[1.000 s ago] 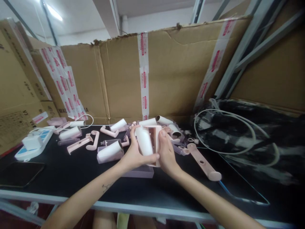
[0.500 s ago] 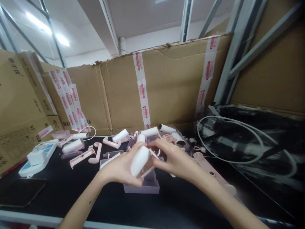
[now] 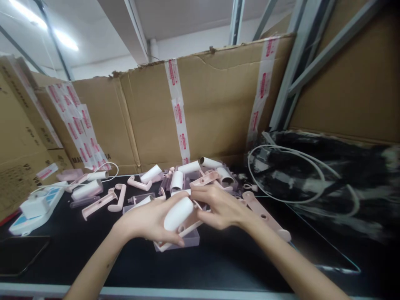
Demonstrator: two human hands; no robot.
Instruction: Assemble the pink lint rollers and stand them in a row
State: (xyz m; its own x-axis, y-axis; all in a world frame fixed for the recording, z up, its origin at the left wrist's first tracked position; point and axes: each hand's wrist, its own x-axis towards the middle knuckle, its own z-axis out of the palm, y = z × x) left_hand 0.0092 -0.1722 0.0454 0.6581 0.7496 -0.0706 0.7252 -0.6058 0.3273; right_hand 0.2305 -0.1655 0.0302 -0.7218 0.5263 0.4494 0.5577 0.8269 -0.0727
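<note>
My left hand [image 3: 142,218] is wrapped round a white roll [image 3: 178,214] and the pink plastic bracket [image 3: 191,227] lying along it. The roll is tilted, its upper end toward my right hand [image 3: 220,208]. The fingers of that hand are closed on the right end of the bracket; the fingertips are partly hidden. Below both hands, a translucent lilac box [image 3: 192,240] rests on the black table. Just behind them lies a heap with a white tube [image 3: 176,181] and another pink bracket [image 3: 204,179].
Loose pink brackets [image 3: 118,197] and a white roll [image 3: 86,189] lie to the left. A power strip [image 3: 51,210] and a dark phone [image 3: 23,255] are farther left. On the right are a long pink part [image 3: 265,216] and a coiled white cable [image 3: 325,183]. Cardboard [image 3: 212,104] walls the back.
The view has shifted slightly to the right. The roll and bracket have tilted lower in my left hand, showing more of the bracket, and my right fingers have closed in on its end.
</note>
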